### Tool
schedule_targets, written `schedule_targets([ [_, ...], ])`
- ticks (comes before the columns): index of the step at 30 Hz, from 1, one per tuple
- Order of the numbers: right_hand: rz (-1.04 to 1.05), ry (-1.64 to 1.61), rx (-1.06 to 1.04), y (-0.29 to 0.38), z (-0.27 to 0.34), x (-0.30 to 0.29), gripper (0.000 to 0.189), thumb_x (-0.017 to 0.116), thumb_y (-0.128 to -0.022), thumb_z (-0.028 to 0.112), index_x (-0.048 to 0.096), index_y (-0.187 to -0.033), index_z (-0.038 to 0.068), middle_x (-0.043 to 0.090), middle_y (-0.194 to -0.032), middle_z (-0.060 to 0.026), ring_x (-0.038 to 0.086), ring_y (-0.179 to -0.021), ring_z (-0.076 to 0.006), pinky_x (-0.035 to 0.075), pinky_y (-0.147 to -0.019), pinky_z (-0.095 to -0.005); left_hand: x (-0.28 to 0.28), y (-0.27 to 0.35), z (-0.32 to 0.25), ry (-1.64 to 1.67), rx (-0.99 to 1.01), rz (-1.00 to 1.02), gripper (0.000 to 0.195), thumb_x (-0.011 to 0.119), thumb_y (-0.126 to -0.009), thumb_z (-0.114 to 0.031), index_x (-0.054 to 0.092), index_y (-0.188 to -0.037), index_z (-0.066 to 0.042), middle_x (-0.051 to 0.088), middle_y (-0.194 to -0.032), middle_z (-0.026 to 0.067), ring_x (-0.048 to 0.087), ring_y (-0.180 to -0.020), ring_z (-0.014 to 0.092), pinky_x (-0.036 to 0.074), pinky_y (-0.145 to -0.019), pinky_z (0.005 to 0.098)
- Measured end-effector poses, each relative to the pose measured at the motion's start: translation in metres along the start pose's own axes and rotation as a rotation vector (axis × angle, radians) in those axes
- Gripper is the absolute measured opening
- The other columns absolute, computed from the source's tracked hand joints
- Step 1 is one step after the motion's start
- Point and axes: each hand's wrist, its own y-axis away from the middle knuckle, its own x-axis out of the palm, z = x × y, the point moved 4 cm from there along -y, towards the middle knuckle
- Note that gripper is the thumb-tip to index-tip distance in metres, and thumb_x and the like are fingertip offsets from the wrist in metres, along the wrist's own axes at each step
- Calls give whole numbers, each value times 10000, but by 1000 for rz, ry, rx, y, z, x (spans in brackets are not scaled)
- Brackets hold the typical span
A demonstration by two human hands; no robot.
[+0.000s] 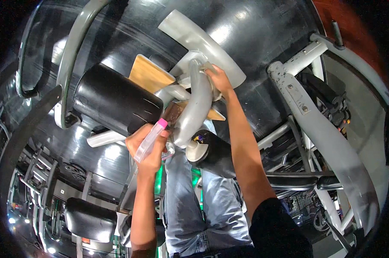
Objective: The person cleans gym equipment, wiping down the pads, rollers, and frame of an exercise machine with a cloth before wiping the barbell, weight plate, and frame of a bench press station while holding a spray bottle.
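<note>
My left hand (pixel 146 146) is closed around a clear plastic spray bottle (pixel 151 142) with a pink nozzle tip, beside a black padded roller (pixel 117 96). My right hand (pixel 219 79) reaches to the far side of a curved grey metal tube (pixel 197 103) on a gym machine, with a pale cloth (pixel 210 67) at its fingers, pressed against the frame. Part of the cloth is hidden by the tube and fingers. Below the tube lies a second black padded roller (pixel 217 158) with a pale end cap.
A wide grey base tube (pixel 207 45) rests on the shiny black floor (pixel 255 29). Tan plates (pixel 151 72) flank the curved tube. A large grey frame (pixel 323 129) rises at the right, a bent metal bar (pixel 70 48) stands at the left, and a black pad (pixel 90 219) sits at the lower left.
</note>
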Motion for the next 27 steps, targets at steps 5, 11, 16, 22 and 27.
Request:
schedule_targets([
  [5, -199, 254, 275, -47, -39, 2, 566, 568, -908, 400, 566, -1377, 83, 635, -1298, -190, 605, -1194, -307, 435, -1039, -370, 8, -3, 3, -37, 73, 4, 195, 684, -842, -153, 684, -726, 4, 589, -569, 46, 547, -474, 93, 411, -461, 255],
  [11, 55, -121, 248, 37, 27, -2, 740, 603, -895, 400, 387, -1492, 20, 507, -1446, -218, 490, -1341, -326, 365, -1120, -370, -6, 1, 3, -107, 38, -12, 262, 696, -853, -219, 702, -741, 18, 582, -550, 45, 548, -457, 106, 410, -456, 253],
  [16, 159, -240, 312, 75, 36, -8, 852, 609, -902, 357, 204, -1560, -2, 341, -1550, -248, 365, -1427, -313, 283, -1162, -367, -8, 1, 5, -142, 60, 28, 474, 638, -913, -408, 678, -803, 52, 673, -710, 99, 570, -455, 135, 411, -420, 264],
  [22, -93, -468, 341, 0, -50, 24, 513, 559, -943, 215, 449, -1420, 60, 599, -1295, -175, 578, -1161, -271, 453, -973, -394, 6, -2, 5, -13, 16, -2, 281, 678, -874, -216, 695, -739, 30, 570, -554, 37, 547, -449, 108, 402, -450, 248],
  [27, -36, -228, 353, -4, -30, 16, 663, 555, -951, 258, 294, -1525, 50, 548, -1377, -200, 518, -1261, -290, 389, -1067, -395, 3, -3, 8, -4, 11, 21, 241, 656, -869, -183, 694, -756, 27, 577, -568, 32, 536, -443, 103, 381, -445, 243],
])
